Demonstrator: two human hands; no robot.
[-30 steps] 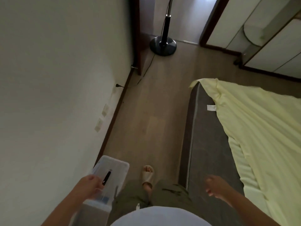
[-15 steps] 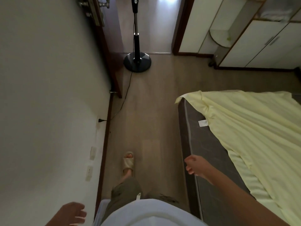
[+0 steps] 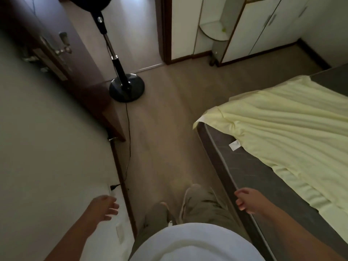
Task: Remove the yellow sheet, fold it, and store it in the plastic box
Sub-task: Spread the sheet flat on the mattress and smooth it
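Head view: yellow sheet (image 3: 291, 129) at 3 o'clock, covering part of grey mattress (image 3: 244, 166); left hand (image 3: 102, 207) at 7 o'clock, fingers loosely spread, empty; right hand (image 3: 246, 201) at 5 o'clock by mattress edge, fingers loosely curled, empty.

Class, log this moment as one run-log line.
stage: before grasp | left hand: open, empty | right hand: loosely curled, empty | yellow sheet: partly covering mattress, untouched

We note the dark grey mattress (image 3: 244, 170) bare along its near side. The yellow sheet (image 3: 291, 125) lies rumpled over the rest, one corner draped over the mattress's corner. The wood floor (image 3: 162, 132) carries a fan base (image 3: 127, 87).
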